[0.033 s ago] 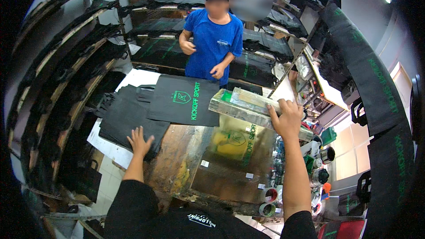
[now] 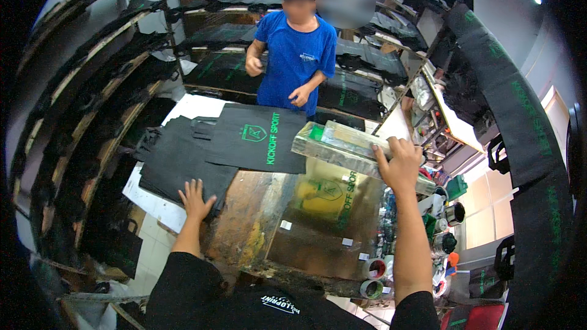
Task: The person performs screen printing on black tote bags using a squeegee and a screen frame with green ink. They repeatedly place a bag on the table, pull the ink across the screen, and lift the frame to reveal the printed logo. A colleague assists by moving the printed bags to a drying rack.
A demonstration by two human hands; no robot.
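Note:
My right hand (image 2: 401,162) is closed around the wooden edge of a screen printing frame (image 2: 333,154) at the right of the table. Green ink and what looks like a squeegee (image 2: 348,136) lie along that far edge. Below it shows a yellow stencil patch (image 2: 315,190) with a green crest design. On the left, my left hand (image 2: 197,200) rests with fingers spread on the near edge of a fanned stack of black bags (image 2: 180,156). A black bag with a green print (image 2: 235,137) lies flat to the stack's right, partly over it.
A co-worker in a blue shirt (image 2: 296,58) stands across the table. Racks (image 2: 116,79) of black bags line the left and back. Tins and ink pots (image 2: 443,243) crowd the table's right side. Printed black bags (image 2: 526,128) hang at far right.
The whole view has shifted slightly. My left hand stays on the stack's near edge, its fingers a little rearranged. The co-worker's raised hand has moved slightly. My right hand keeps its hold.

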